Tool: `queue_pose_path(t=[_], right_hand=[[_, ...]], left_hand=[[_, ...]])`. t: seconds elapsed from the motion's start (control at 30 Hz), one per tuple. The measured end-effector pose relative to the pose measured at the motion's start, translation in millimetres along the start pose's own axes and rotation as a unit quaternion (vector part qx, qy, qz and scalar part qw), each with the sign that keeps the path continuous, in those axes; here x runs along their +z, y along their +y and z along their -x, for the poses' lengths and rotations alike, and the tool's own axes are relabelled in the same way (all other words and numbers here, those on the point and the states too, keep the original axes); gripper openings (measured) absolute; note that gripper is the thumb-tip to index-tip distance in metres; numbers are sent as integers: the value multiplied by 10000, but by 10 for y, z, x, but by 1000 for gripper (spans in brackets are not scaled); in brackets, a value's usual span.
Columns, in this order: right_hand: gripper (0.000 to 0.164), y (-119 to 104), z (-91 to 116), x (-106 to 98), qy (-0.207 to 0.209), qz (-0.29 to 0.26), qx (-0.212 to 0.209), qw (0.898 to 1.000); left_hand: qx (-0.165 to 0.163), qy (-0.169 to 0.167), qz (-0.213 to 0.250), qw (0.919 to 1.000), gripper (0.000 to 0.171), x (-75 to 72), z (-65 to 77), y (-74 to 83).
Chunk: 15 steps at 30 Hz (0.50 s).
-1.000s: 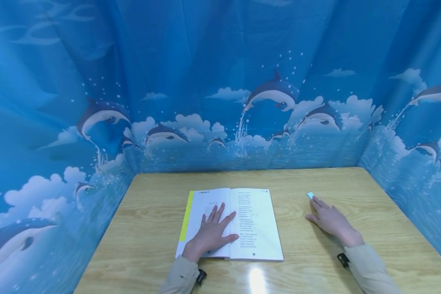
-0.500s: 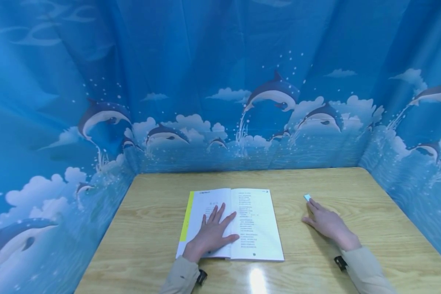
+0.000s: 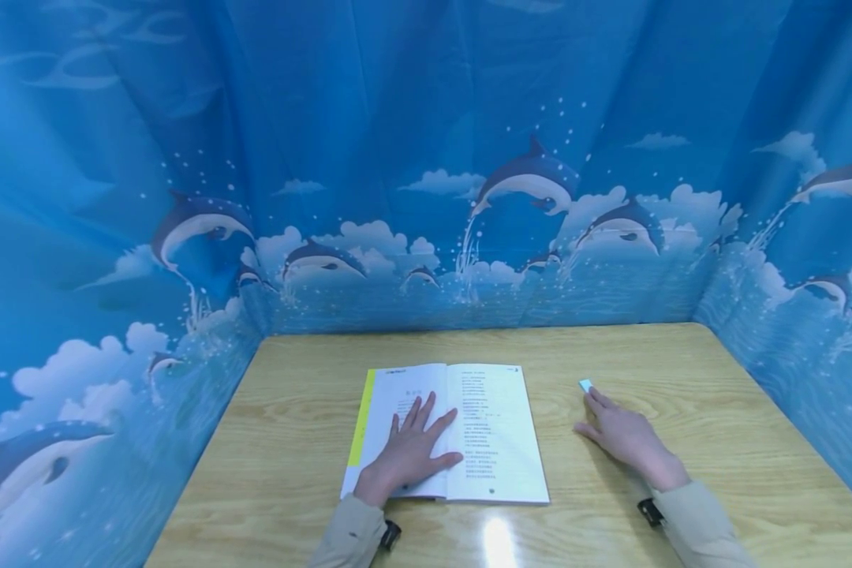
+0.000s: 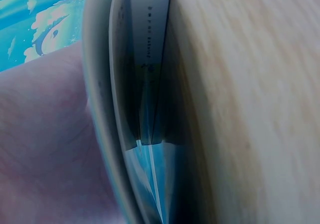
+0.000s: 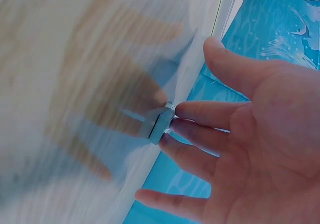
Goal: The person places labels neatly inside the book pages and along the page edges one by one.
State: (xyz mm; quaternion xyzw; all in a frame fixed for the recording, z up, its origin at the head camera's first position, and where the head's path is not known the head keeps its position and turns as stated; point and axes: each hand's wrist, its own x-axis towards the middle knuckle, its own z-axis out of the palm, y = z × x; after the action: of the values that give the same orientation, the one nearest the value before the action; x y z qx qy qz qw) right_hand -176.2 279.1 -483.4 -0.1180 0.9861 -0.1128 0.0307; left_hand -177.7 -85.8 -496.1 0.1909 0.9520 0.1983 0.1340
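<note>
An open book (image 3: 493,426) with printed pages and a yellow strip along its left side lies on the table. Spread fingers of my left hand (image 3: 408,457) rest across its left page, the thumb reaching over the right page. In the left wrist view, the book's spine and page edges (image 4: 149,38) stand beside the palm. To the right of the book, my right hand (image 3: 628,434) touches a small pale-blue block (image 3: 585,385) with its extended fingertips. The right wrist view has these fingertips against the side of the block (image 5: 162,125), the thumb held apart.
The wooden table (image 3: 291,442) runs back to a blue dolphin-print curtain (image 3: 397,158), which also closes off both sides. A bright light reflection (image 3: 498,540) shows near the table's front. Each wrist wears a small black device (image 3: 651,513).
My right hand and the pale-blue block have slid left across the table, a little closer to the book. The left hand and the book have stayed in place.
</note>
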Motion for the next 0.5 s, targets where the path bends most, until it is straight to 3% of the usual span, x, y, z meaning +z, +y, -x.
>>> queue_pose_path(t=[0.5], right_hand=[[64, -134, 32, 6, 121, 79, -14, 9999]], left_hand=[[-12, -9, 67, 10000, 76, -12, 2, 1]])
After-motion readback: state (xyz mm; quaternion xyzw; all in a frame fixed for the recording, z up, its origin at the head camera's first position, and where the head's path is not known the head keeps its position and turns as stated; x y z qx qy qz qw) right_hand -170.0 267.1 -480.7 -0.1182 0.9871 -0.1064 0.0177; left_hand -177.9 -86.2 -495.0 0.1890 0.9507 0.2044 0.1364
